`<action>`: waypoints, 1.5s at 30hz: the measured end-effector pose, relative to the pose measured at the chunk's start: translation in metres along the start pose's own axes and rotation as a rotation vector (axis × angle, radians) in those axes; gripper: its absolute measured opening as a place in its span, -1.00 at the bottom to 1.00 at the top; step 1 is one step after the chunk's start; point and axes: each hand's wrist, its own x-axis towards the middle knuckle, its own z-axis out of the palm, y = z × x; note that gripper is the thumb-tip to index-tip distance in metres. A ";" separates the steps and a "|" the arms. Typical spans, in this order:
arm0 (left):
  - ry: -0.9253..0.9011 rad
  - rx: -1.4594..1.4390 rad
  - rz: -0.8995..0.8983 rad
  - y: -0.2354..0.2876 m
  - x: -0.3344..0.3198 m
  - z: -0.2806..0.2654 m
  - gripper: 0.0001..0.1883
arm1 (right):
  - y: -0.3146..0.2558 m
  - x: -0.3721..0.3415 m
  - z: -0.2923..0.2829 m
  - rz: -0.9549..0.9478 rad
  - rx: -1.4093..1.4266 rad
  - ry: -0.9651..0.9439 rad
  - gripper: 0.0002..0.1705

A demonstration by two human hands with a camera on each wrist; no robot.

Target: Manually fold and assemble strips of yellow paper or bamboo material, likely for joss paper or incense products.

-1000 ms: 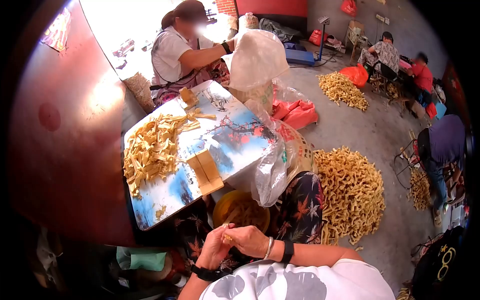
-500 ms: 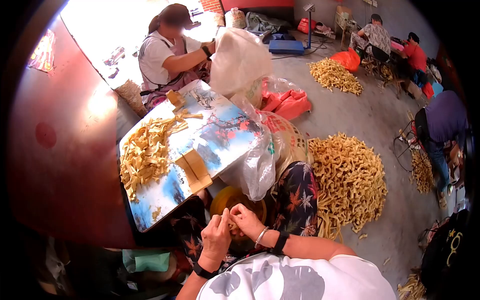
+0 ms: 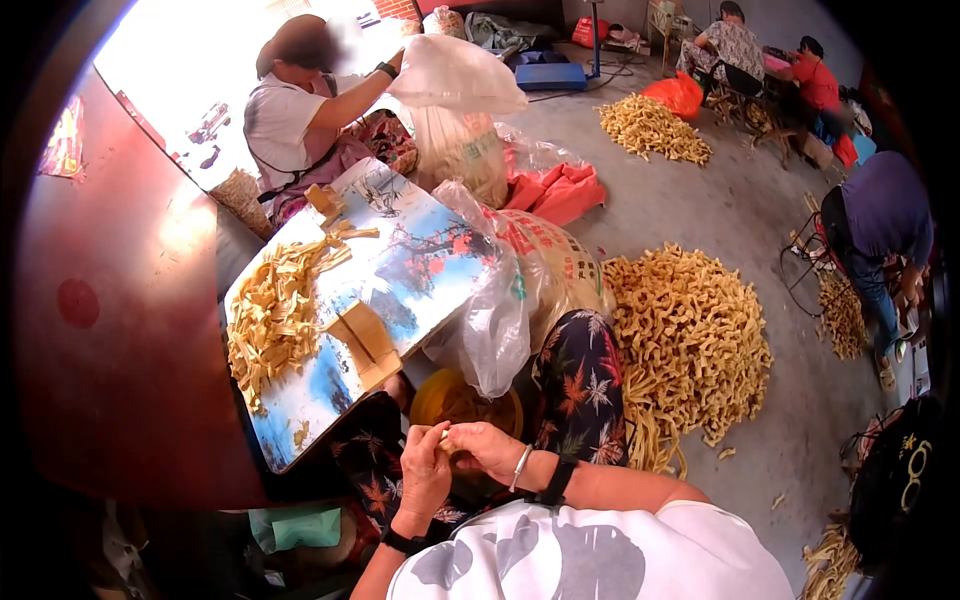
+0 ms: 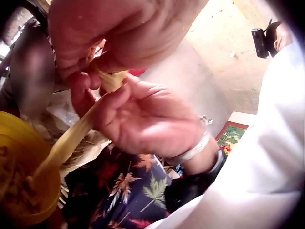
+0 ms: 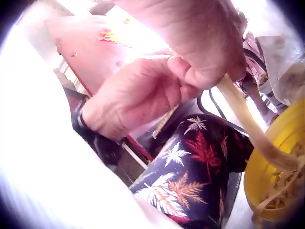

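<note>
as the strip (image 4: pixel 70 142) looks light and pliable, hold near its end; left hand (image 3: pixel 425 474) and right hand (image 3: pixel 490 450) pinch it there.

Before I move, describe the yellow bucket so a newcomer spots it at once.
Find the painted table. Beside its near edge, between the patterned trouser legs, sits a round bucket. Unlike the pile and bags nearby, it's bright yellow, with pale strips inside.
</note>
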 end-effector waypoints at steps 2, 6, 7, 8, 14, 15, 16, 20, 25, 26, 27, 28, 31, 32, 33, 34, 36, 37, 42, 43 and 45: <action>0.051 0.036 -0.009 -0.005 -0.003 0.005 -0.74 | -0.006 0.000 -0.005 -0.020 -0.010 -0.061 -0.70; 0.127 -0.154 -0.199 -0.017 -0.008 0.011 -0.84 | -0.009 0.010 -0.009 -0.292 -0.530 0.092 -0.72; 0.082 -0.250 -0.279 -0.009 -0.008 0.006 -0.85 | -0.012 0.005 -0.005 -0.353 -0.578 0.107 -0.73; 0.038 -0.344 -0.360 -0.004 -0.008 0.004 -0.85 | -0.011 0.005 -0.005 -0.435 -0.675 0.132 -0.72; 0.165 -0.152 -0.072 -0.004 0.000 -0.006 -0.95 | -0.021 0.000 0.000 -0.753 -1.123 0.136 -0.76; 0.168 -0.176 -0.132 -0.011 0.003 -0.010 -0.95 | -0.026 -0.003 -0.001 -0.740 -1.221 0.146 -0.77; 0.172 -0.201 -0.184 -0.020 0.004 -0.014 -0.96 | -0.030 -0.007 0.000 -0.734 -1.320 0.158 -0.78; 0.109 -1.041 -0.557 -0.041 0.004 -0.019 -0.91 | -0.034 -0.011 0.005 -0.716 -1.150 0.122 -0.81; 0.104 -1.319 -0.634 -0.015 -0.003 0.010 -0.74 | -0.026 -0.008 0.017 -0.919 -1.285 0.277 -0.93; 0.103 -1.234 -0.613 -0.025 -0.008 0.016 -0.73 | -0.021 -0.006 0.017 -0.947 -1.280 0.255 -0.94; 0.129 -1.180 -0.576 -0.028 -0.010 0.016 -0.73 | -0.016 -0.001 0.013 -1.022 -1.330 0.240 -0.88; 0.161 -1.165 -0.562 -0.024 -0.007 0.013 -0.76 | -0.019 -0.001 0.014 -1.067 -1.328 0.223 -0.89; 0.156 -1.099 -0.531 -0.028 -0.009 0.004 -0.75 | -0.035 -0.006 0.021 -0.910 -1.283 0.278 -0.82; 0.129 -1.095 -0.524 -0.021 -0.008 -0.001 -0.76 | -0.042 -0.006 0.025 -0.912 -1.196 0.295 -0.80; 0.097 -1.093 -0.517 -0.018 -0.007 -0.003 -0.76 | -0.042 0.003 0.021 -0.898 -1.126 0.208 -0.80; 0.038 -1.076 -0.513 -0.020 -0.009 -0.003 -0.77 | -0.038 0.013 0.016 -0.881 -1.056 0.125 -0.79; -0.077 -1.042 -0.504 -0.025 -0.015 -0.003 -0.78 | -0.035 0.017 0.014 -0.824 -0.999 0.083 -0.78; -0.031 -0.963 -0.539 -0.024 -0.018 -0.002 -0.83 | -0.038 0.014 0.019 -0.788 -1.013 0.120 -0.78; 0.019 -0.842 -0.606 -0.028 -0.024 -0.012 -0.86 | -0.041 0.017 0.024 -0.759 -1.070 0.148 -0.80; 0.037 -0.831 -0.612 -0.029 -0.023 -0.014 -0.86 | -0.043 0.015 0.026 -0.641 -0.976 0.033 -0.82; 0.022 -0.858 -0.613 -0.029 -0.021 -0.018 -0.87 | -0.051 0.010 0.031 -0.402 -0.779 -0.179 -0.87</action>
